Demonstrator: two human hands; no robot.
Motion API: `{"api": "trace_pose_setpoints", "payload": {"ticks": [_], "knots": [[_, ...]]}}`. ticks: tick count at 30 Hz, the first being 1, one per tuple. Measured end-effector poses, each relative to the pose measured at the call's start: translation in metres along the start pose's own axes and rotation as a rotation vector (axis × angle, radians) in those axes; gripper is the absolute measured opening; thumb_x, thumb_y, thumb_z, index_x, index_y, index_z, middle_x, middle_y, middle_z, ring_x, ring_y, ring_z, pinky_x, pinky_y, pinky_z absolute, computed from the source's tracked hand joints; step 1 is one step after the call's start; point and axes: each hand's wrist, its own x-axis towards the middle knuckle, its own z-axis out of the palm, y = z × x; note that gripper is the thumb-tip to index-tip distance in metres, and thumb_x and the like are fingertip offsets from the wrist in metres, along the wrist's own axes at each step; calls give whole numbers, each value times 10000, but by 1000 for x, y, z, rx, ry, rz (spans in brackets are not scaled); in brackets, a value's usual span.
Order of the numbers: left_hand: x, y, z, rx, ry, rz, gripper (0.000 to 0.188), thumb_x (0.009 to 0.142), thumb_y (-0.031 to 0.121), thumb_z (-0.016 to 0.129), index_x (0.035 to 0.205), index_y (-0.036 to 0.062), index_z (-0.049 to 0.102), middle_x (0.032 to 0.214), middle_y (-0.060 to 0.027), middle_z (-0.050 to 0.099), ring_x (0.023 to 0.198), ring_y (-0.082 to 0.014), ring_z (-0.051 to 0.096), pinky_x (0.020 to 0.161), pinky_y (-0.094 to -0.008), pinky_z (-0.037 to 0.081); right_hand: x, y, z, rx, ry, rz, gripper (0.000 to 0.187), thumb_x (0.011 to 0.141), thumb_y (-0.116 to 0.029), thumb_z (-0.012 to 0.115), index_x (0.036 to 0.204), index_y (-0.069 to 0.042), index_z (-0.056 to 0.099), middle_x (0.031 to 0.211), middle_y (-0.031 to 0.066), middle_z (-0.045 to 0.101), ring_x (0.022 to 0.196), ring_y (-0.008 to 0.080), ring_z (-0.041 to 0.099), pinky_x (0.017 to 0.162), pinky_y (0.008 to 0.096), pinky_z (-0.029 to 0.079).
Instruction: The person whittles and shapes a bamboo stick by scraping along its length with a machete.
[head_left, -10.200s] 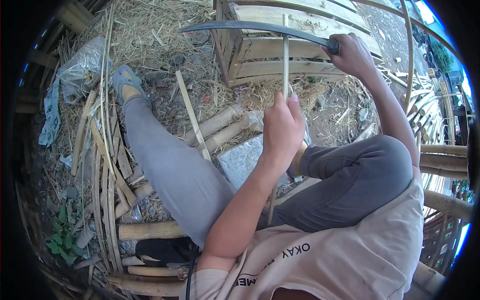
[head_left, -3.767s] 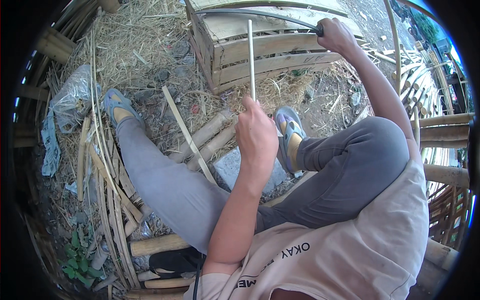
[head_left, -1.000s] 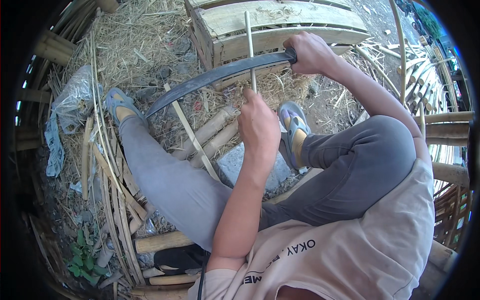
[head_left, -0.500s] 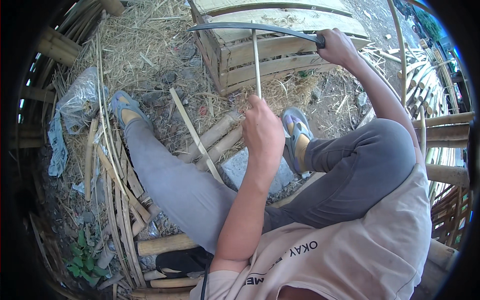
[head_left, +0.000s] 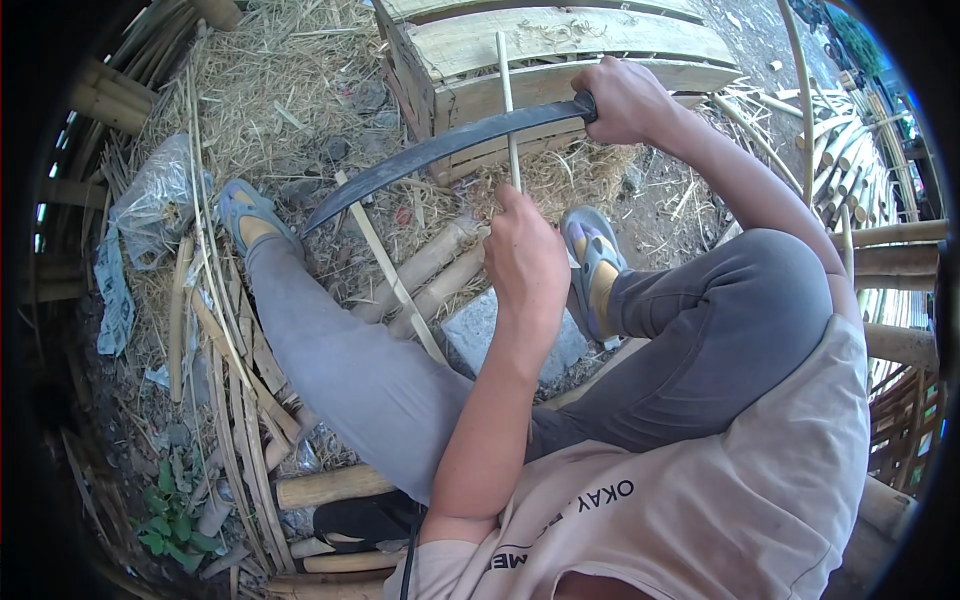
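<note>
Bamboo strip (head_left: pixel 506 80) rose toward upper centre from the left hand (head_left: pixel 527 250), fingers curled tight round it. Over my feed, the right hand (head_left: pixel 628 100) firmly clasped a curved machete (head_left: pixel 420 152), which crossed the strip. Cutting seemed partly done; what remained, I couldn't tell.

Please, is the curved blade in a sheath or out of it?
Out. The curved blade is bare to its tip; the right hand grips its handle.

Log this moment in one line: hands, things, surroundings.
left hand: grips stick | right hand: holds knife by handle | knife: crosses stick in view, contact unclear | rest: crate, grey block between legs
</note>
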Motion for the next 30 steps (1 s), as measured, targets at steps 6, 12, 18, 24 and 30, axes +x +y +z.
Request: {"api": "trace_pose_setpoints", "payload": {"ticks": [6, 12, 18, 24, 30], "knots": [[0, -2, 0, -6, 9, 14, 210, 1001, 91, 462, 1029, -100, 543, 789, -309, 658, 788, -485, 673, 696, -549, 534, 3, 2, 4, 8, 8, 30, 283, 599, -104, 683, 860, -8, 734, 766, 210, 701, 738, 393, 696, 730, 453, 574], [1, -4, 0, -6, 20, 33, 202, 1002, 93, 464, 1012, -94, 540, 787, -311, 655, 786, -491, 669, 698, -553, 533, 6, 13, 11, -14, 93, 20, 289, 622, -132, 685, 880, -12, 735, 789, 214, 706, 770, 386, 701, 754, 453, 571], [-4, -1, -5, 7, 31, 19, 201, 1006, 100, 463, 1007, -87, 538, 783, -310, 649, 778, -491, 665, 698, -557, 528, 14, 62, 7, -45, 195, 188, 256, 664, -126, 655, 881, -18, 736, 794, 211, 711, 766, 384, 702, 760, 445, 569], [-9, -2, -5, -87, -91, -26, 209, 1014, 118, 459, 991, -76, 535, 797, -307, 646, 800, -489, 660, 705, -567, 504, 2, 71, 13, 38, 101, 285, 230, 706, -118, 614, 883, -38, 736, 811, 230, 711, 784, 381, 705, 775, 457, 560], [-1, -4, 0, -172, -38, -13, 236, 1017, 139, 457, 980, -76, 547, 781, -297, 643, 785, -492, 650, 716, -564, 483, 0, 32, 0, 295, 90, 165, 233, 776, -177, 725, 743, 25, 613, 634, 192, 602, 659, 321, 634, 659, 452, 470]]}}
